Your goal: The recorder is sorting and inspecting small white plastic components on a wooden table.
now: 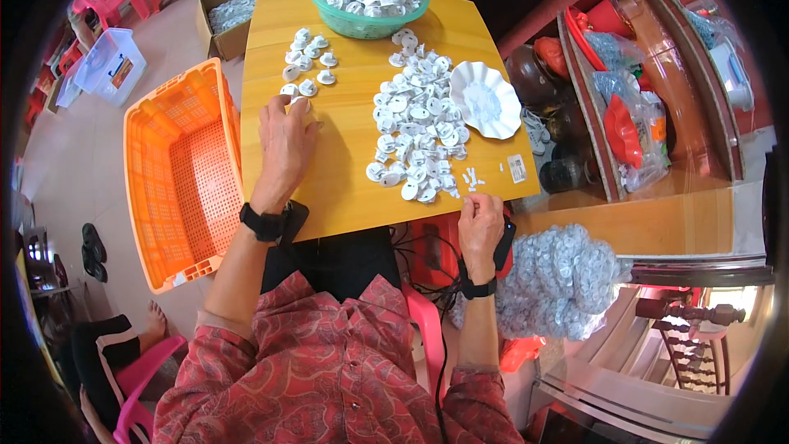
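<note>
On the yellow table (353,156), my left hand (286,146) reaches to a small group of white round plastic parts (306,53). Its fingertips are closed on one white round plastic part (299,102) at the near end of that group. My right hand (482,226) is at the near table edge, thumb and forefinger pinched together; what they hold, if anything, is too small to make out. Just beyond it lie several tiny white slips (471,178). A large pile of the white parts (419,115) spreads between the hands, right of centre.
A green basket (325,16) heaped with white parts stands at the far edge. A white scalloped dish (505,107) holds small clear pieces. An orange crate (148,173) sits left of the table. Right are a shelf (592,107) and a bulging bag of clear pieces (559,279).
</note>
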`<control>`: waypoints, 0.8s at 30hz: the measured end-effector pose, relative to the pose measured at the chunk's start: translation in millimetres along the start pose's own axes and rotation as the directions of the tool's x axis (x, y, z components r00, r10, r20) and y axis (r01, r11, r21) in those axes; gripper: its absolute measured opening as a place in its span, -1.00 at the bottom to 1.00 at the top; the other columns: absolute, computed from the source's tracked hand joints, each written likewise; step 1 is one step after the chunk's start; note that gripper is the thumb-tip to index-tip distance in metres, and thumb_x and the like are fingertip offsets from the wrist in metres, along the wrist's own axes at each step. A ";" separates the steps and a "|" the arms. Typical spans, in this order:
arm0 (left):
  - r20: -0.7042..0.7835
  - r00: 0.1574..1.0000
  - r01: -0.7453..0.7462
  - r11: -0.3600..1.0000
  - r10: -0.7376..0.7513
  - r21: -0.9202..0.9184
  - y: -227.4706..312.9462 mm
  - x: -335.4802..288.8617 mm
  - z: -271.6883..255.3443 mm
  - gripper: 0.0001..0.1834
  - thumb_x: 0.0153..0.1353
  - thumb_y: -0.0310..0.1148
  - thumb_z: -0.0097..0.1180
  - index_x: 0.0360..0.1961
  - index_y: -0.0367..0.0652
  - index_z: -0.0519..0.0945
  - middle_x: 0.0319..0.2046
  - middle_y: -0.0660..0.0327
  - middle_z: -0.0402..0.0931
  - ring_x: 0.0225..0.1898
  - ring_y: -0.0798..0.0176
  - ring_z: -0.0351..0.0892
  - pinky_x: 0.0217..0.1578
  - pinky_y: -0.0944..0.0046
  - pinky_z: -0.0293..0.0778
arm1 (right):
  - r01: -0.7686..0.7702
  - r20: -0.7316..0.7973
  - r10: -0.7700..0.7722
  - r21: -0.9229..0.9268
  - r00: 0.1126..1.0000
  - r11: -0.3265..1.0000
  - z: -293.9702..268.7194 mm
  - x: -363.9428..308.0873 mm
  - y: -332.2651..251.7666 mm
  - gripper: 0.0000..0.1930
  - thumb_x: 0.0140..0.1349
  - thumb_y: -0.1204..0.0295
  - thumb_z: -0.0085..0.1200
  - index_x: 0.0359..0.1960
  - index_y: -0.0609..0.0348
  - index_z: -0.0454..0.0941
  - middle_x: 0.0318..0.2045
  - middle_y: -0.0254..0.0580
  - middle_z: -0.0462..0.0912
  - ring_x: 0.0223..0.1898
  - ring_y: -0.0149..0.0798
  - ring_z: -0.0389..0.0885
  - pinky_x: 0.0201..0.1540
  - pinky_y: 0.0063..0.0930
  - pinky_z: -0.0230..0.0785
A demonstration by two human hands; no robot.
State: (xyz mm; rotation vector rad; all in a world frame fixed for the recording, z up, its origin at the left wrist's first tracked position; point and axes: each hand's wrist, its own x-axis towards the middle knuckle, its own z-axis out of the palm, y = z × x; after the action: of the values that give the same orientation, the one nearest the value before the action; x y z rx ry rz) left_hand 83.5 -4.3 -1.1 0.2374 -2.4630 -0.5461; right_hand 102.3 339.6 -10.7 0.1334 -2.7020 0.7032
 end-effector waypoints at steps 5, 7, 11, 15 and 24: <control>-0.010 0.992 -0.128 0.966 0.129 -0.223 61.5 -29.5 -3.8 -0.61 -0.03 -0.48 0.40 -0.11 -0.21 0.62 -0.05 0.00 0.50 -0.06 -0.07 0.49 -0.02 0.01 0.46 | 0.085 -0.001 -0.085 0.086 0.996 0.993 -3.0 -6.2 -11.7 -0.90 0.26 0.49 0.15 -0.24 0.23 0.62 -0.24 -0.03 0.52 -0.22 0.06 0.57 -0.18 -0.11 0.44; 0.039 0.974 -0.198 0.925 0.223 -0.325 90.8 -43.7 -1.4 -0.62 -0.05 -0.48 0.40 -0.13 -0.18 0.64 -0.06 0.01 0.50 -0.07 -0.05 0.48 -0.03 0.00 0.45 | 0.130 0.014 -0.130 0.033 0.991 0.991 -2.8 -6.6 -13.3 -0.89 0.28 0.49 0.14 -0.21 0.25 0.62 -0.24 -0.05 0.51 -0.20 0.04 0.57 -0.16 -0.13 0.44; 0.101 0.939 -0.264 0.875 0.330 -0.405 139.1 -55.9 18.0 -0.71 -0.03 -0.45 0.31 -0.21 -0.18 0.63 -0.08 0.02 0.48 -0.04 -0.04 0.42 -0.03 0.01 0.36 | 0.145 0.015 -0.144 -0.010 0.989 0.989 -4.0 -9.5 -7.6 -0.86 0.23 0.56 0.13 -0.18 0.25 0.63 -0.24 -0.05 0.50 -0.17 0.04 0.56 -0.12 -0.13 0.45; 0.169 0.908 -0.301 0.878 0.383 -0.372 164.0 -53.5 35.4 -0.72 -0.01 -0.43 0.24 -0.20 -0.18 0.64 -0.05 -0.02 0.46 0.04 -0.09 0.37 0.06 -0.06 0.25 | 0.177 0.035 -0.177 0.005 0.984 0.984 -4.8 -14.1 -1.4 -0.76 0.13 0.65 0.11 -0.14 0.26 0.63 -0.19 -0.05 0.51 -0.12 0.06 0.56 -0.07 -0.15 0.45; 0.186 0.886 -0.374 0.891 0.425 -0.256 167.8 -51.9 75.0 -0.73 -0.08 -0.41 0.26 -0.27 -0.16 0.65 -0.05 0.03 0.45 0.06 -0.05 0.35 0.16 -0.10 0.18 | 0.206 0.011 -0.207 0.029 0.978 0.978 -8.5 -14.8 6.9 -0.79 0.11 0.66 0.15 -0.19 0.29 0.65 -0.20 -0.08 0.56 -0.14 0.02 0.59 -0.08 -0.17 0.47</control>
State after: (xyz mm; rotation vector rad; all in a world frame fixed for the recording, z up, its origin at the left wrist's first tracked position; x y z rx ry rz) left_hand 73.7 186.3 -10.3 -0.4460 -2.5507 -0.6778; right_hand 117.6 349.9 -12.1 0.4207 -2.6410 0.6792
